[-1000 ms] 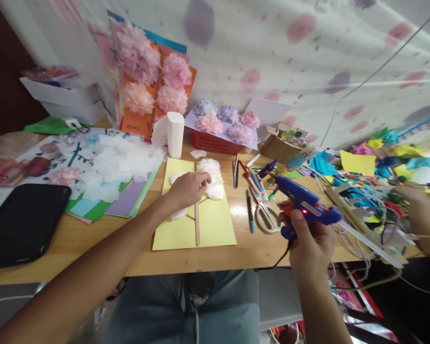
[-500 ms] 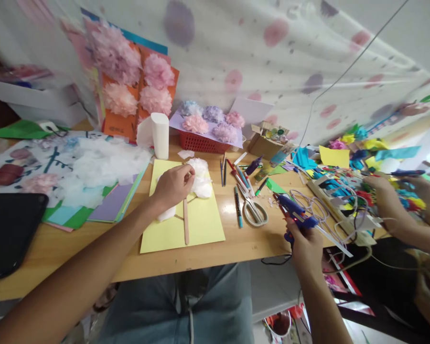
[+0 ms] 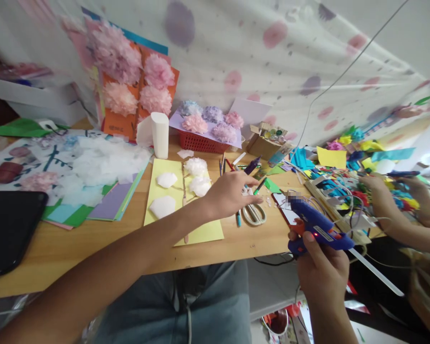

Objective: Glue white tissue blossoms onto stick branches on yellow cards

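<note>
My right hand (image 3: 324,270) grips a blue hot glue gun (image 3: 317,224), with a red light lit on its side and a white glue stick out of its rear. My left hand (image 3: 232,193) is open, fingers apart, above the scissors (image 3: 255,215) and pens, partly covering them. Under my left forearm lies a yellow sheet of paper (image 3: 204,231). It carries a brown stem-like strip (image 3: 184,184), two white ruffled paper flowers (image 3: 196,166) on the right and two flat white paper pieces (image 3: 163,206) on the left.
A phone (image 3: 285,210) lies behind the glue gun. Power strips and cables (image 3: 338,210) run along the right. Another person's hands (image 3: 380,196) work there among coloured paper. White tissue (image 3: 100,157), a black tray-like object (image 3: 12,229) and a red basket (image 3: 202,142) stand around.
My left hand has moved right from the yellow paper to above the scissors and its fingers have spread. My right hand has raised the glue gun closer, uncovering the phone.
</note>
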A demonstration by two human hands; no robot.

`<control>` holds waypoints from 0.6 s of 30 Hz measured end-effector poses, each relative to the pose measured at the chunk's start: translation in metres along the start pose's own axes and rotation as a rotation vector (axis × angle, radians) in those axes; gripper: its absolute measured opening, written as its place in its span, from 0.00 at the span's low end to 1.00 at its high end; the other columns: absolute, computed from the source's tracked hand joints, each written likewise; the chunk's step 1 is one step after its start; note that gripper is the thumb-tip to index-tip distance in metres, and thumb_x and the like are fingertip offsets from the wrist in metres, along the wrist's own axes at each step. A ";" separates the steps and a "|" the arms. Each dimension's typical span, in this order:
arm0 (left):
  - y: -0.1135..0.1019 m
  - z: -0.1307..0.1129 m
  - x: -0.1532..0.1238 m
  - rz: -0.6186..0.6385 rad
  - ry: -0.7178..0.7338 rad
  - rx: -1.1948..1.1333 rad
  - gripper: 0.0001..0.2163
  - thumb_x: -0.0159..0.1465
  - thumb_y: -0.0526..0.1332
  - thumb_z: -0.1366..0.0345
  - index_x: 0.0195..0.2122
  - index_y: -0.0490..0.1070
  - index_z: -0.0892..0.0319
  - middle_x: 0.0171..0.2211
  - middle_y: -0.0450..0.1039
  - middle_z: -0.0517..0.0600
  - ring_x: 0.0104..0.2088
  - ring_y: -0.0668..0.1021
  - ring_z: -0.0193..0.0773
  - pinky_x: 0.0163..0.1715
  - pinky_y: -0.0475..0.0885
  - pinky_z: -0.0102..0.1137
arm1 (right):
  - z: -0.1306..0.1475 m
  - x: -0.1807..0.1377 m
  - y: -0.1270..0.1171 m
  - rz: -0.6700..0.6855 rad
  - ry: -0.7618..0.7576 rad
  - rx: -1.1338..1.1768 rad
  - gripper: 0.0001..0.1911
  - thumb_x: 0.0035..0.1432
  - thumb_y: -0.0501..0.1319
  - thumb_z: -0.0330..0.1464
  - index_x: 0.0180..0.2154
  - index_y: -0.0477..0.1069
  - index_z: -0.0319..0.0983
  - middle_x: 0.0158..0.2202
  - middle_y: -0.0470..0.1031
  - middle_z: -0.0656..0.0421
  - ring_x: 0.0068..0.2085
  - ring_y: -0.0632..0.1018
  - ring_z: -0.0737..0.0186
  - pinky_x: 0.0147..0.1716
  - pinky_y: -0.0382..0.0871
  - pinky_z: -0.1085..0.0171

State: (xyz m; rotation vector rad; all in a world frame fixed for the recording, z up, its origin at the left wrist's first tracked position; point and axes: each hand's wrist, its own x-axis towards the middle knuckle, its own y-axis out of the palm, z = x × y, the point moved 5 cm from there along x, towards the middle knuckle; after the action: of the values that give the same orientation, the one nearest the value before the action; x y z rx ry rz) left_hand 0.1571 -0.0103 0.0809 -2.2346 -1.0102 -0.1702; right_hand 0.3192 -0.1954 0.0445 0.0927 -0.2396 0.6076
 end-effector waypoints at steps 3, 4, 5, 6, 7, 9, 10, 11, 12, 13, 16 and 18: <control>0.016 -0.002 0.008 0.039 -0.043 0.075 0.16 0.60 0.71 0.61 0.48 0.80 0.59 0.46 0.77 0.56 0.46 0.79 0.46 0.46 0.74 0.38 | 0.006 -0.003 -0.001 -0.008 -0.014 0.000 0.16 0.47 0.74 0.41 0.34 0.79 0.38 0.32 0.78 0.56 0.30 0.76 0.62 0.29 0.69 0.62; 0.018 -0.003 0.004 0.052 -0.052 0.102 0.11 0.62 0.69 0.62 0.45 0.81 0.59 0.45 0.77 0.56 0.44 0.79 0.45 0.44 0.74 0.37 | 0.006 -0.002 -0.002 -0.014 -0.014 -0.001 0.16 0.46 0.74 0.41 0.34 0.79 0.38 0.32 0.78 0.56 0.30 0.75 0.63 0.29 0.69 0.63; 0.017 -0.003 -0.003 0.057 -0.058 0.130 0.06 0.65 0.66 0.64 0.40 0.81 0.59 0.42 0.77 0.55 0.42 0.79 0.43 0.42 0.74 0.36 | 0.005 -0.001 -0.004 -0.025 -0.008 0.002 0.17 0.46 0.74 0.41 0.35 0.79 0.38 0.32 0.78 0.56 0.29 0.75 0.64 0.28 0.68 0.63; 0.015 -0.004 -0.014 0.066 -0.049 0.156 0.07 0.67 0.64 0.66 0.34 0.81 0.60 0.38 0.76 0.53 0.39 0.79 0.41 0.39 0.73 0.35 | 0.003 0.001 -0.006 -0.039 0.003 0.006 0.18 0.45 0.75 0.41 0.35 0.79 0.38 0.32 0.78 0.56 0.29 0.74 0.64 0.27 0.67 0.64; 0.009 -0.006 -0.028 0.053 -0.021 0.188 0.09 0.67 0.63 0.66 0.31 0.80 0.59 0.36 0.76 0.52 0.36 0.78 0.39 0.37 0.73 0.34 | 0.000 0.005 -0.008 -0.055 0.012 0.010 0.18 0.44 0.75 0.41 0.35 0.79 0.37 0.32 0.78 0.57 0.29 0.74 0.65 0.27 0.67 0.65; -0.010 -0.007 -0.060 -0.046 0.006 0.250 0.10 0.66 0.65 0.64 0.28 0.79 0.59 0.33 0.75 0.50 0.33 0.77 0.37 0.33 0.71 0.32 | -0.009 0.013 -0.014 -0.079 0.030 0.005 0.20 0.43 0.76 0.42 0.36 0.79 0.37 0.32 0.77 0.57 0.29 0.73 0.65 0.26 0.66 0.66; -0.021 -0.006 -0.077 -0.111 0.013 0.258 0.09 0.66 0.65 0.65 0.28 0.78 0.58 0.32 0.74 0.49 0.33 0.77 0.37 0.33 0.71 0.32 | -0.015 0.018 -0.016 -0.086 0.034 -0.011 0.21 0.43 0.76 0.42 0.37 0.79 0.37 0.32 0.77 0.58 0.29 0.73 0.66 0.26 0.65 0.66; -0.034 -0.003 -0.093 -0.179 0.011 0.251 0.08 0.66 0.65 0.66 0.29 0.79 0.57 0.31 0.74 0.48 0.32 0.77 0.35 0.33 0.71 0.31 | -0.021 0.023 -0.018 -0.085 0.039 -0.041 0.22 0.43 0.75 0.43 0.38 0.79 0.37 0.32 0.77 0.58 0.28 0.73 0.66 0.26 0.66 0.66; -0.045 0.001 -0.107 -0.226 -0.003 0.249 0.08 0.66 0.65 0.65 0.29 0.79 0.57 0.31 0.74 0.47 0.32 0.76 0.35 0.33 0.71 0.30 | -0.028 0.028 -0.020 -0.081 0.042 -0.084 0.23 0.43 0.75 0.44 0.37 0.78 0.36 0.32 0.76 0.58 0.27 0.72 0.67 0.25 0.65 0.66; -0.056 0.007 -0.120 -0.285 -0.032 0.264 0.08 0.66 0.65 0.64 0.28 0.78 0.56 0.29 0.73 0.47 0.30 0.76 0.34 0.32 0.70 0.30 | -0.035 0.033 -0.021 -0.080 0.054 -0.143 0.23 0.43 0.75 0.45 0.37 0.78 0.35 0.30 0.75 0.59 0.26 0.71 0.67 0.25 0.65 0.66; -0.083 0.024 -0.147 -0.389 -0.112 0.313 0.09 0.64 0.66 0.61 0.27 0.78 0.55 0.29 0.73 0.46 0.28 0.75 0.34 0.28 0.69 0.30 | -0.056 0.045 -0.023 -0.102 0.119 -0.346 0.25 0.42 0.73 0.47 0.34 0.77 0.34 0.26 0.74 0.59 0.25 0.71 0.65 0.24 0.67 0.64; -0.099 0.032 -0.160 -0.440 -0.176 0.309 0.08 0.64 0.66 0.59 0.28 0.78 0.54 0.29 0.74 0.45 0.28 0.75 0.34 0.26 0.69 0.31 | -0.065 0.052 -0.021 -0.092 0.141 -0.458 0.26 0.42 0.71 0.49 0.34 0.78 0.33 0.25 0.74 0.59 0.25 0.72 0.62 0.25 0.67 0.62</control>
State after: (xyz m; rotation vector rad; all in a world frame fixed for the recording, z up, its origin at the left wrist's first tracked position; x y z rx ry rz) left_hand -0.0282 -0.0418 0.0489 -1.7495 -1.5064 -0.0052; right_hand 0.3849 -0.1736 -0.0064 -0.3777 -0.2315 0.4530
